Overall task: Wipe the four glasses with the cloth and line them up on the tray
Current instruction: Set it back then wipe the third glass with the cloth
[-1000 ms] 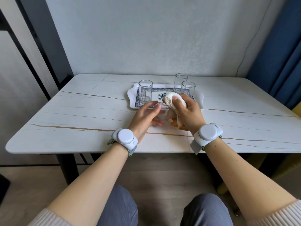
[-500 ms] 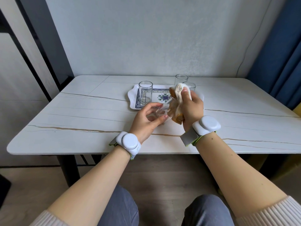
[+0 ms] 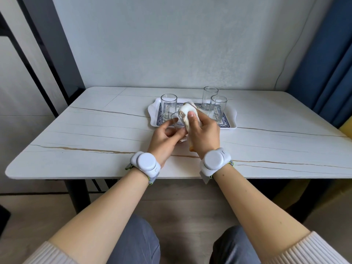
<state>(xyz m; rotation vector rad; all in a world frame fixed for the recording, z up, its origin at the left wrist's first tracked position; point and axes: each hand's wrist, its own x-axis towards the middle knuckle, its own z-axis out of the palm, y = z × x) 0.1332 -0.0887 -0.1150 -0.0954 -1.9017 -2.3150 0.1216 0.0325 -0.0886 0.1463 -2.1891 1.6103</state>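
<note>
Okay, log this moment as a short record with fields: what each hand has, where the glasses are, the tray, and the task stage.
left hand: holds the fourth glass above the table
right hand: presses the cloth at that glass's rim
glasses on tray: three, upright; left glass, back right glass, front right glass
tray: white, blue patterned centre, far side of table
stage: wiping in progress; fourth glass not yet on tray

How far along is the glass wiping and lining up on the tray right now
Three glasses stand on the tray: one at its left end, two at its right, not in one row. Whether they are wiped cannot be told. The fourth glass is in the left hand, with the right hand working the cloth against it. Left: finish it, set it down, line up all four.
</note>
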